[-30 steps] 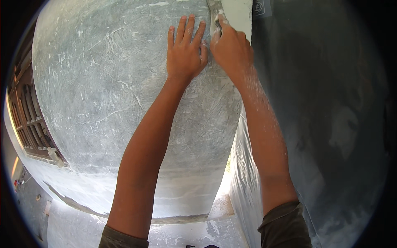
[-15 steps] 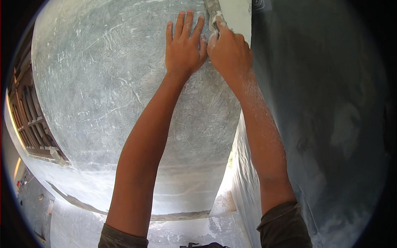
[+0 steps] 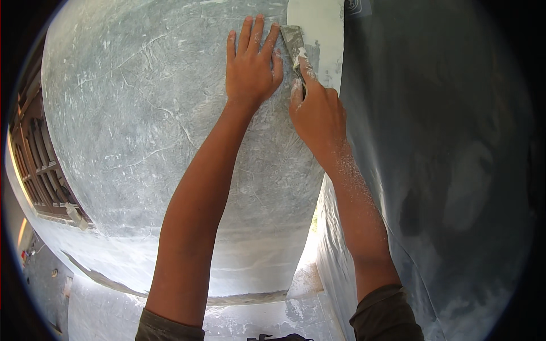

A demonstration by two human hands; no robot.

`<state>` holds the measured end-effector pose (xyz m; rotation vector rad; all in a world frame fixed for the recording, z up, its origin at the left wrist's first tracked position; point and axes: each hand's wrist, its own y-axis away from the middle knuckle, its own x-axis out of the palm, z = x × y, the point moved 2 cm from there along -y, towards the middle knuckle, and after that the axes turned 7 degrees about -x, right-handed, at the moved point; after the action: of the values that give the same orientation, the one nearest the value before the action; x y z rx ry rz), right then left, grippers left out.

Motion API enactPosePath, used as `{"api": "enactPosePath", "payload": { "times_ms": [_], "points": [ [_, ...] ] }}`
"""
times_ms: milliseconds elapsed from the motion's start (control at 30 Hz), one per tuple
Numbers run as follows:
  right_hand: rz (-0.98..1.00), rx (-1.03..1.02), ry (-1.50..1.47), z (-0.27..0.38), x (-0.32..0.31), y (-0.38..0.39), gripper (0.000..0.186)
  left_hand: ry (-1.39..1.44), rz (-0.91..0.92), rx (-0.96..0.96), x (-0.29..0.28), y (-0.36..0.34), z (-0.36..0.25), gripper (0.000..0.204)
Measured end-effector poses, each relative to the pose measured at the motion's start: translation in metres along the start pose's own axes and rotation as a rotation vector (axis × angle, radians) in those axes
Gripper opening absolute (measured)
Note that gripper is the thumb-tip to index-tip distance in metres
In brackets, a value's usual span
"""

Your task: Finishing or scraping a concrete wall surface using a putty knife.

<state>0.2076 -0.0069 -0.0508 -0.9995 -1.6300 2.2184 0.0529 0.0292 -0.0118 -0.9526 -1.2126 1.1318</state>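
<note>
My left hand [image 3: 250, 68] lies flat on a grey plastered wall [image 3: 170, 136], its fingers spread and pointing up. Close to its right, my right hand [image 3: 318, 108] grips a putty knife [image 3: 293, 41]. White paste clings to the blade near my forefinger, and white dust covers my right fingers and forearm. The blade rests against the wall's right edge, beside a smooth pale strip of putty [image 3: 327, 42]. Most of the knife's handle is hidden inside my hand.
Dark plastic sheeting [image 3: 443, 159] hangs along the right side, close to my right arm. A brown wooden window frame with slats [image 3: 42, 165] is at the far left. Below the wall lies a pale, spattered floor [image 3: 250, 318].
My right hand has drawn the putty knife down the wall's edge, showing more of the blade and the pale strip. My left hand has stayed nearly in place.
</note>
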Motion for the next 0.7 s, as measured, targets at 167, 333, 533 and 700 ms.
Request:
{"api": "enactPosePath", "payload": {
  "times_ms": [167,333,533,700],
  "points": [
    [-0.107,-0.054,-0.01,-0.001,-0.004,-0.028,0.048,0.031,0.014,-0.007,0.002,-0.001,-0.004,0.053],
    [-0.042,-0.016,-0.029,-0.001,0.001,-0.009,0.047,0.012,-0.021,0.008,0.001,0.001,0.001,0.051],
    [-0.145,-0.07,-0.014,-0.003,-0.001,-0.031,0.047,0.016,-0.012,-0.002,0.002,-0.001,-0.003,0.052],
    [-0.088,-0.051,0.028,-0.002,0.006,-0.016,0.048,0.014,-0.01,-0.008,0.0,0.001,0.001,0.053]
  ]
}}
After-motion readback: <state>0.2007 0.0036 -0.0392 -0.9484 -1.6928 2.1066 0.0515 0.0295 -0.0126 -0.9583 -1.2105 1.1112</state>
